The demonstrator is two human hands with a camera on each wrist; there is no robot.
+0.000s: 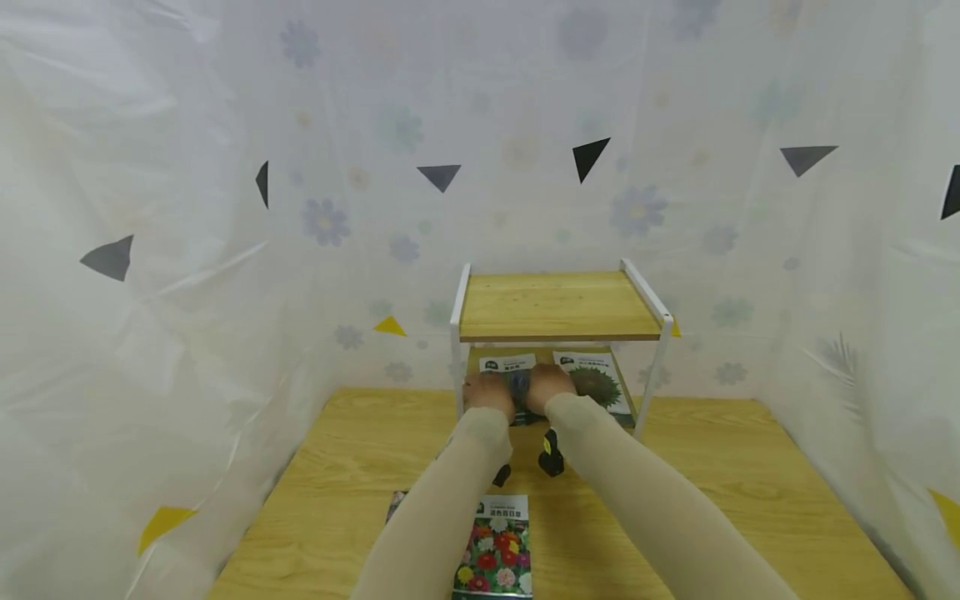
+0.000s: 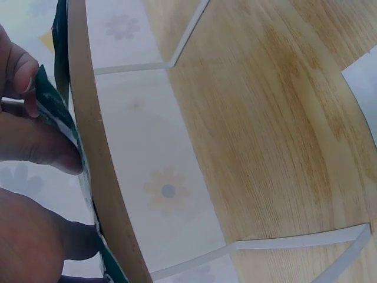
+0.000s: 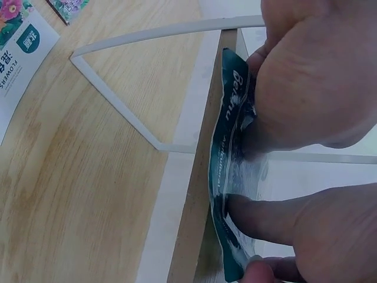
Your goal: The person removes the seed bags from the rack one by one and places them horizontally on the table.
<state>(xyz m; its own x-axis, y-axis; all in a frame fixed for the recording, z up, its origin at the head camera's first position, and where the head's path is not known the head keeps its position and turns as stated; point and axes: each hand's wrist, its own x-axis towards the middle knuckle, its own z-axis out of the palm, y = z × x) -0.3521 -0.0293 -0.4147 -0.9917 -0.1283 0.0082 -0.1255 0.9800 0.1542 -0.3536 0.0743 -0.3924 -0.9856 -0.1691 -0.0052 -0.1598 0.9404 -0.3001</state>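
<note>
Both hands are at the lower board of a small two-tier shelf. My left hand (image 1: 489,392) pinches the left side of a flower seed packet (image 1: 519,383) with a white top and dark bluish-purple picture. My right hand (image 1: 551,385) pinches the same packet's right side. The packet lies at the board's front edge; in the right wrist view its green lower end (image 3: 219,159) bulges, with thumbs pressing on it. In the left wrist view the packet's green edge (image 2: 56,109) runs along the board. A second seed packet (image 1: 600,387) with a green spiky flower lies just right of my right hand.
The shelf's upper board (image 1: 558,304) spans over the hands, between white side frames (image 1: 648,292). On the wooden table (image 1: 720,475) lies a seed packet with colourful flowers (image 1: 495,550); another packet (image 1: 396,502) is mostly hidden by the left sleeve. Patterned sheeting (image 1: 510,100) stands behind.
</note>
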